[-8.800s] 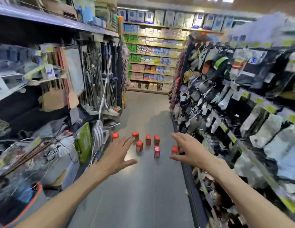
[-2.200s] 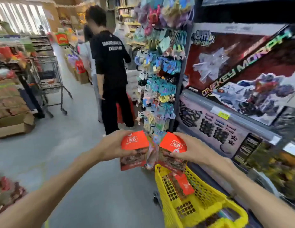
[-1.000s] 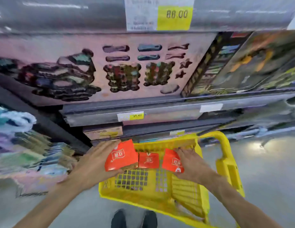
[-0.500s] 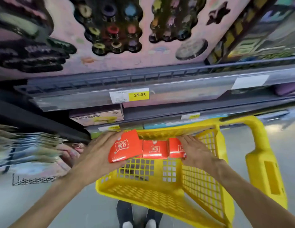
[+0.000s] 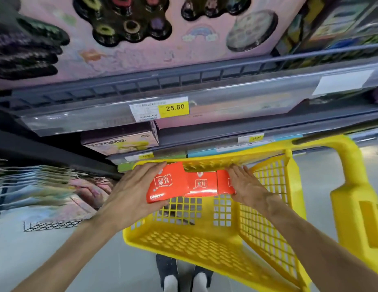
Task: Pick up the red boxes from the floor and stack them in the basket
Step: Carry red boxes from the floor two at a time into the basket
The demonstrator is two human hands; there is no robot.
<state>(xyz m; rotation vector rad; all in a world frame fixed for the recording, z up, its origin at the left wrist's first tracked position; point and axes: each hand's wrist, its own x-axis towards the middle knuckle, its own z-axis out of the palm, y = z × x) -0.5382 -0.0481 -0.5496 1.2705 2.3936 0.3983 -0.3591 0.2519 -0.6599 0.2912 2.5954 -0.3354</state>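
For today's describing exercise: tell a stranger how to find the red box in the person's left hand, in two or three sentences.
Find the yellow basket below the shelves. At its far end three red boxes sit in a row between two hands. The left-hand box lies under the left hand; unlike the flat middle box and the right box, it is tilted and nearest the camera.

Glossy red boxes (image 5: 201, 184) lie in a perforated yellow plastic basket (image 5: 205, 239).

Both hands (image 5: 133, 192) on red boxes (image 5: 201, 183)
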